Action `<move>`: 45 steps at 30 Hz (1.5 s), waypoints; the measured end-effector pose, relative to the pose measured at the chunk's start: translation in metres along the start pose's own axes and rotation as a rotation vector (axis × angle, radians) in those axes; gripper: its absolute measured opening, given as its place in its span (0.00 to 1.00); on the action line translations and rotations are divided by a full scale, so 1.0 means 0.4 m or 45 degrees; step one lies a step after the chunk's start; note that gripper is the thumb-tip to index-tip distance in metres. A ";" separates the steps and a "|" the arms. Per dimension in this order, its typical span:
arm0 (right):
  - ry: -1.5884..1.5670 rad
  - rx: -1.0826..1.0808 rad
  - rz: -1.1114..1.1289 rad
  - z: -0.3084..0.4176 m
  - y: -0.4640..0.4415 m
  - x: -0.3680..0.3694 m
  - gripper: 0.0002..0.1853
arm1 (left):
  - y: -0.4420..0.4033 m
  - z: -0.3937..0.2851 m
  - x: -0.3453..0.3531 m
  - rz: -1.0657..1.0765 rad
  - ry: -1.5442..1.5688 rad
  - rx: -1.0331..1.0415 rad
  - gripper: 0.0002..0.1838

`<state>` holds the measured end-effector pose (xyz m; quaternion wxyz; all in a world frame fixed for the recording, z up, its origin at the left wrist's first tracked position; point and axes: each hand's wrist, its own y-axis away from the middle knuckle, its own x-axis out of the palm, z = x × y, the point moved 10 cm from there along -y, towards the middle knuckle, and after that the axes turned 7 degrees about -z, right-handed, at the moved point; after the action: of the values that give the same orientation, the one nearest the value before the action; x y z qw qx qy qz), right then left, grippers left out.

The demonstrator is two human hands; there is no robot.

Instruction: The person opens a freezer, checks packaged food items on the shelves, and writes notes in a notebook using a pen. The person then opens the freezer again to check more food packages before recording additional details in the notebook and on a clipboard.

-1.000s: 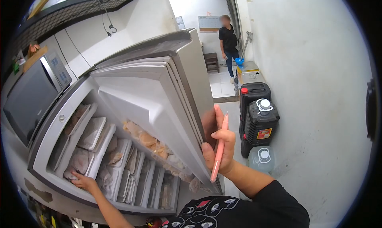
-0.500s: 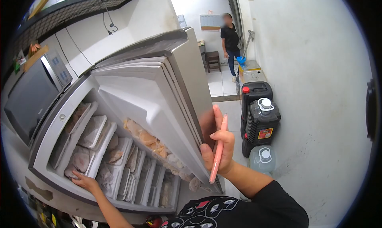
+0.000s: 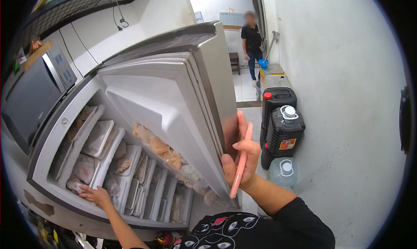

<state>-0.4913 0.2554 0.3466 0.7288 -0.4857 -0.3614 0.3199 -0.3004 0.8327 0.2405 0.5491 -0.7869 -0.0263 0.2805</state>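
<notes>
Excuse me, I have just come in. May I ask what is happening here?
A person stands at an open fridge. Their right hand holds a pink pen while at the edge of the door. Their left hand is at some bagged food on a shelf; whether it grips the bag is unclear. More packed food lies on the shelves beside it. Farther back, another person is standing.

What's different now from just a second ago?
The left hand shifted slightly toward the picture's right by the bagged food. The freezer door now hides more of the stool beyond it. The right hand still holds the pink pen at the door's edge.
</notes>
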 end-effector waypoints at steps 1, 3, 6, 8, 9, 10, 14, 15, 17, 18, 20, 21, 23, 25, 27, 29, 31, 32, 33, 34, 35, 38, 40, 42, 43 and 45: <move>0.004 -0.003 -0.001 0.000 0.001 0.000 0.13 | 0.002 0.001 0.005 0.022 -0.004 -0.012 0.46; 0.010 -0.008 -0.005 0.000 0.002 0.000 0.13 | 0.001 0.004 0.016 0.066 0.018 -0.016 0.46; 0.021 -0.013 -0.010 0.004 0.000 0.002 0.13 | -0.014 0.010 0.032 0.049 0.055 -0.011 0.46; 0.075 -0.063 -0.065 0.015 -0.009 -0.006 0.14 | -0.019 0.013 0.044 0.047 0.076 -0.017 0.47; 0.101 -0.087 -0.094 0.020 -0.012 -0.010 0.15 | -0.021 0.011 0.048 0.065 0.085 -0.025 0.47; 0.090 -0.087 -0.095 0.021 -0.012 -0.009 0.15 | -0.021 0.012 0.052 0.083 0.093 -0.033 0.47; 0.055 -0.081 -0.087 0.021 -0.011 -0.010 0.15 | -0.018 0.021 0.055 0.072 0.099 -0.036 0.48; 0.049 -0.078 -0.084 0.021 -0.011 -0.010 0.15 | -0.017 0.020 0.048 0.090 0.104 -0.043 0.48; 0.036 -0.073 -0.077 0.020 -0.009 -0.010 0.15 | -0.014 0.015 0.030 0.117 0.135 -0.043 0.48; 0.030 -0.071 -0.072 0.020 -0.007 -0.010 0.15 | -0.012 0.011 0.017 0.128 0.160 -0.037 0.48; -0.028 -0.036 -0.022 0.012 0.001 0.000 0.13 | -0.010 0.012 0.011 0.145 0.172 -0.027 0.48; -0.059 -0.017 0.006 0.009 0.004 0.007 0.12 | -0.010 0.014 0.011 0.150 0.158 -0.023 0.48; -0.093 -0.007 -0.007 0.005 0.008 0.007 0.13 | -0.008 0.018 0.010 0.157 0.152 -0.013 0.48; -0.080 -0.014 -0.027 0.006 0.007 0.003 0.13 | -0.006 0.015 0.004 0.163 0.168 -0.004 0.48; -0.028 -0.038 -0.050 0.011 0.000 -0.004 0.15 | -0.006 0.008 0.006 0.207 0.170 -0.017 0.49; -0.076 -0.034 -0.056 0.006 0.002 -0.003 0.15 | -0.004 0.029 0.025 0.152 0.132 0.032 0.50; -0.171 -0.008 -0.075 -0.007 0.011 0.005 0.15 | -0.012 0.003 -0.004 0.285 0.216 -0.075 0.50; -0.179 0.024 -0.071 -0.011 0.011 0.007 0.15 | -0.014 -0.003 -0.007 0.276 0.262 -0.062 0.51; -0.193 0.047 -0.084 -0.010 0.009 0.007 0.15 | -0.012 0.003 0.002 0.261 0.298 -0.056 0.51; -0.220 0.071 -0.096 -0.009 0.005 0.010 0.14 | -0.012 0.007 0.011 0.237 0.305 -0.039 0.51; -0.191 0.062 -0.098 -0.008 0.005 0.011 0.14 | -0.014 0.012 0.014 0.209 0.304 -0.022 0.51; -0.061 0.056 -0.068 0.001 0.001 0.012 0.12 | -0.014 0.013 0.007 0.263 0.329 -0.096 0.50; -0.139 0.064 -0.115 0.000 0.003 0.013 0.12 | -0.013 0.026 0.009 0.269 0.296 -0.131 0.51; -0.114 0.073 -0.097 0.003 0.004 0.014 0.12 | -0.009 0.013 -0.008 0.292 0.319 -0.134 0.52; -0.113 0.080 -0.088 0.003 0.004 0.014 0.11 | -0.007 0.011 -0.019 0.293 0.335 -0.126 0.52; -0.068 0.091 -0.080 0.007 0.003 0.014 0.11 | -0.004 0.008 -0.036 0.305 0.375 -0.101 0.52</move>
<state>-0.4906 0.2617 0.3473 0.7454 -0.4392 -0.3841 0.3224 -0.3134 0.8310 0.2471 0.4784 -0.8379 0.1370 0.2245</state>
